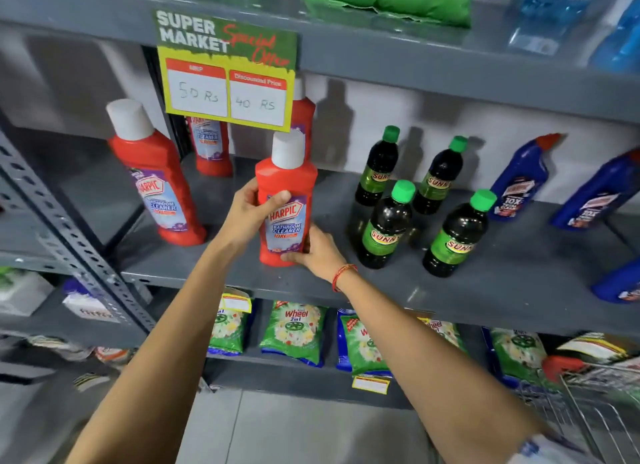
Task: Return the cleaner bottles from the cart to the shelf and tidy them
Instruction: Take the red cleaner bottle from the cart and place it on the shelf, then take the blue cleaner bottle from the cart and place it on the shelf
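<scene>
A red Harpic cleaner bottle (289,183) with a white cap stands upright near the front of the grey middle shelf (381,290). My left hand (251,214) grips its left side, thumb across the label. My right hand (317,250) holds its base from the right. Another red Harpic bottle (156,176) stands tilted at the shelf's left. Two more red bottles (211,148) stand at the back, partly hidden by the price sign. The wire cart (588,404) shows at the bottom right.
Several dark bottles with green caps (388,226) stand right of the held bottle. Blue Harpic bottles (519,183) fill the shelf's right end. A special-offer price sign (227,72) hangs from the shelf above. Green detergent packs (294,332) line the shelf below. A perforated upright (69,238) stands left.
</scene>
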Demonstrator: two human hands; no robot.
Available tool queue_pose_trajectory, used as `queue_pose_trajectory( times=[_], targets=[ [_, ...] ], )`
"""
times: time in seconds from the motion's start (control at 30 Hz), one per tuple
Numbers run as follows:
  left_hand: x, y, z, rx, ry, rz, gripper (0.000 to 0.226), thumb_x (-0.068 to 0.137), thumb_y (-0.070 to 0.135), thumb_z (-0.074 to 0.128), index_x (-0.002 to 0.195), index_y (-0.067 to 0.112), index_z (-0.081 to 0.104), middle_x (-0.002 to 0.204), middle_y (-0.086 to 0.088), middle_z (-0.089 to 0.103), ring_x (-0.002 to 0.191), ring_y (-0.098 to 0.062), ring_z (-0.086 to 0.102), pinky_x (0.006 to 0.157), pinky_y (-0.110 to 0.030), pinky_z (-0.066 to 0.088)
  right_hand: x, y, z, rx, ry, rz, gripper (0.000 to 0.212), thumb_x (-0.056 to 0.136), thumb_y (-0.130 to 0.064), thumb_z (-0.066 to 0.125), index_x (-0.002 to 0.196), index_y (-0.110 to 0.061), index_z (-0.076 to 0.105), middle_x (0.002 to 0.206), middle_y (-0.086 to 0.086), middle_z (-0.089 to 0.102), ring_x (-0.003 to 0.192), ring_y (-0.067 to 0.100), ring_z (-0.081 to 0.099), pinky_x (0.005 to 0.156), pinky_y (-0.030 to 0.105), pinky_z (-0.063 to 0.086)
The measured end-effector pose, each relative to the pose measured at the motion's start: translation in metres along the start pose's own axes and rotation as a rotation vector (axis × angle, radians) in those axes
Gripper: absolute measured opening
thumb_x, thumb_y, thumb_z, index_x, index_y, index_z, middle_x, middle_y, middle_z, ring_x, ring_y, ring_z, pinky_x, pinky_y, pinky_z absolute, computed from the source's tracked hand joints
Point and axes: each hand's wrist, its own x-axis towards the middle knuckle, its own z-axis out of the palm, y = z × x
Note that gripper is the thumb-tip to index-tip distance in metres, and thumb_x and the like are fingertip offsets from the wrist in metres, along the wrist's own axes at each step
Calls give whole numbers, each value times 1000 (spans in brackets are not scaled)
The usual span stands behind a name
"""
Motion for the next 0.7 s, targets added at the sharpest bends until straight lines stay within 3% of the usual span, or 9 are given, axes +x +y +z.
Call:
queue_pose_trajectory(
  times=[0.07, 0.13, 0.23, 0.33, 0.43, 0.53, 0.63, 0.7],
  targets=[
    [-3, 1, 4, -21, -10, 10, 17, 77, 25, 70, 90, 24, 59, 73, 18, 74, 70, 1, 68, 61, -14, 52, -2, 7, 0, -9, -1, 27, 63, 68, -21, 80, 120, -9, 48, 121, 15, 64, 111, 27, 61, 98, 42, 48],
    [-9, 1, 2, -29, 6, 0, 34, 65, 42, 75, 90, 24, 60, 72, 19, 74, 70, 1, 68, 60, -13, 51, -7, 14, 0, -5, 15, 57, 56, 71, -17, 78, 117, -8, 48, 119, 16, 65, 108, 28, 62, 97, 43, 49],
    [-18, -15, -5, -45, 118, -47, 33, 67, 51, 70, 91, 28, 64, 79, 16, 73, 81, -8, 62, 73, -23, 49, -29, 23, -9, 18, 101, 73, 47, 73, -15, 75, 113, -5, 53, 113, 17, 65, 100, 27, 63, 92, 44, 51],
    [-43, -42, 3, -169, 441, -106, 10, 82, 36, 59, 87, 29, 64, 83, 9, 64, 78, -8, 57, 74, -24, 43, -70, 35, -34, 58, 184, 58, 32, 76, -15, 73, 104, -5, 61, 106, 13, 68, 92, 19, 63, 87, 35, 53],
    [-86, -66, 40, -146, 706, -106, 8, 83, 32, 56, 76, 31, 60, 82, 3, 61, 80, -13, 57, 68, -20, 44, -123, 58, -71, 103, 259, 107, 24, 78, -17, 71, 100, -7, 64, 101, 8, 70, 87, 13, 63, 79, 24, 52],
    [-120, -89, 111, -76, 531, -149, 16, 86, 21, 53, 74, 30, 60, 66, 14, 67, 68, 0, 59, 67, -20, 46, -179, 92, -115, 180, 408, 190, 18, 77, -13, 71, 93, -8, 65, 89, 2, 67, 76, -1, 61, 70, 12, 49],
    [-145, -101, 199, 107, 91, -173, 18, 86, 10, 51, 78, 21, 63, 63, 17, 68, 62, 7, 60, 65, -12, 45, -238, 131, -163, 201, 572, 283, 14, 75, -2, 71, 88, 0, 65, 78, -5, 66, 67, -13, 59, 64, 3, 44],
    [-157, -104, 257, 181, -180, -182, 11, 84, 18, 54, 82, 12, 62, 71, 9, 67, 64, 7, 59, 66, -11, 45, -282, 157, -195, 237, 690, 348, 15, 74, 5, 70, 87, 7, 63, 65, -18, 68, 64, -14, 58, 64, 2, 44]
  ],
)
